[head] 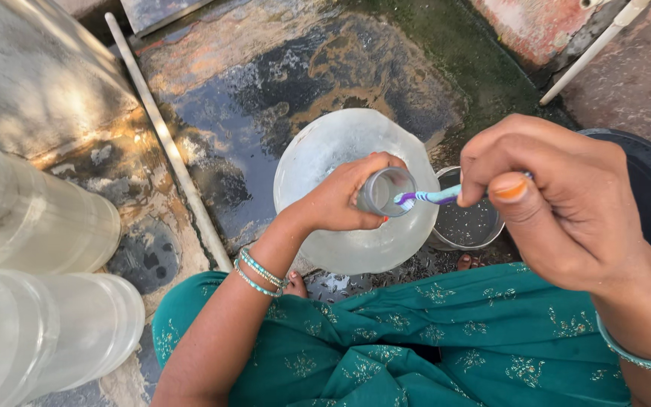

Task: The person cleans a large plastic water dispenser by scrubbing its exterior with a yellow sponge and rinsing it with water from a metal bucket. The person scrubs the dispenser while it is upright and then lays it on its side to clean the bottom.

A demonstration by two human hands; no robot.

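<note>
Your right hand (566,203) is closed around the handle of a purple-and-blue toothbrush (429,197), the bristle end poking into the mouth of a small clear glass (383,191). Your left hand (340,197) grips that glass, tilted sideways, just left of the brush. Below both sits a large translucent bottle (344,162) on wet stone. A small steel bowl (467,223) stands just right of it. Two more translucent bottles (39,218) lie at far left; no labels are legible.

Toothbrush (431,197) in jar neck (386,191), steel bowl (465,226) right of jar.
</note>
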